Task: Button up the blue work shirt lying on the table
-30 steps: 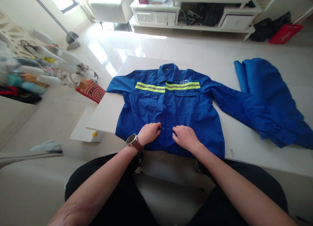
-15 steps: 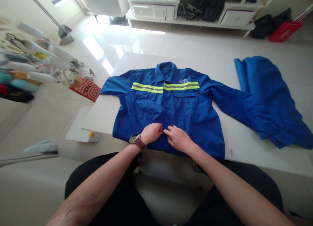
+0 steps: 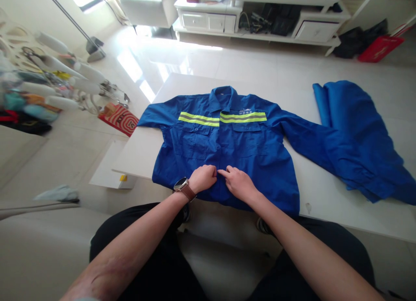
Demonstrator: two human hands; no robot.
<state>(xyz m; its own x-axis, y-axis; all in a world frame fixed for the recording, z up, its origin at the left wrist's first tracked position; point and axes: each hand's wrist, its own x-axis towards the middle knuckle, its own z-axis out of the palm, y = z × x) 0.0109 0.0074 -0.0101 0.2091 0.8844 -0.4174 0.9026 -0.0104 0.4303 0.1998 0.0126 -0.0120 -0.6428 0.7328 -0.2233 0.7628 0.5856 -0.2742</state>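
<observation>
On the far left, off the table (image 3: 139, 158), a rack (image 3: 39, 88) holds white tubes and bright bits. A red bag (image 3: 118, 118) lies on the floor just past the table's left edge. A white box (image 3: 108, 171) sits on the floor below that edge.

A blue jacket (image 3: 227, 149) lies flat on the table, front side up. Its collar points to the far edge and its bottom hem hangs at the near edge. Two yellow stripes (image 3: 222, 117) run across its chest.

The left hand (image 3: 203, 178) has a watch (image 3: 182, 186) on its wrist. It rests on the jacket near the hem, with fingers curled shut and pinching the cloth at the middle strip. The right hand (image 3: 238, 184) is right beside it, fingertips touching that same strip and pinching the cloth too.

The jacket's long sleeve (image 3: 312, 140) runs to the right. It reaches more blue cloth (image 3: 357, 127) bunched at the table's right end.

Far back stands a white shelf (image 3: 260, 19).
</observation>
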